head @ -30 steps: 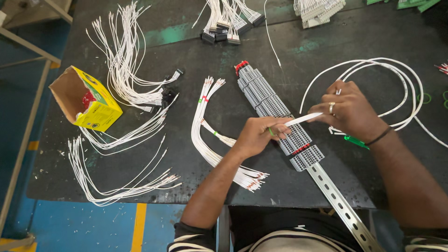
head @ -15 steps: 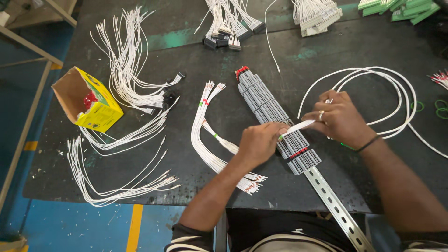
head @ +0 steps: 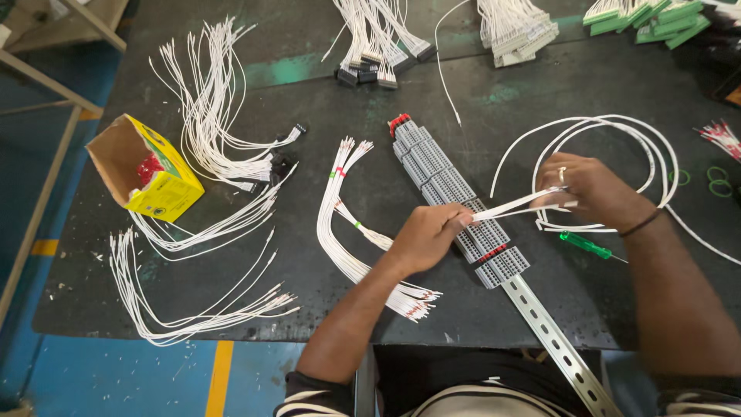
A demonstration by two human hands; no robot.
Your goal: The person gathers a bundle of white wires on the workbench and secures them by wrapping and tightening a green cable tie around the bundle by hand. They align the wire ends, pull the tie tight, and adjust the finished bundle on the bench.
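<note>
A row of grey terminal blocks [head: 440,181] sits on a metal rail [head: 552,340] that runs diagonally across the dark table [head: 309,85]. My left hand [head: 427,234] pinches the near end of a thin white strip [head: 511,206] just above the blocks. My right hand [head: 588,189] grips the strip's other end, pulled out to the right over a coil of white cable [head: 610,127]. A green-handled screwdriver [head: 587,246] lies on the table just below my right hand. A bundle of white wires [head: 340,232] with red-tipped ends curves left of my left forearm.
An open yellow box [head: 147,170] lies at the left with more white wire bundles [head: 208,100] around it. Connector harnesses [head: 374,46] and green terminal strips [head: 648,19] line the far edge. Green rubber bands [head: 719,179] lie at the right. The table's near edge borders blue floor.
My right hand has moved right and away from the left one, stretching the white strip out longer. My left hand stays at the terminal blocks.
</note>
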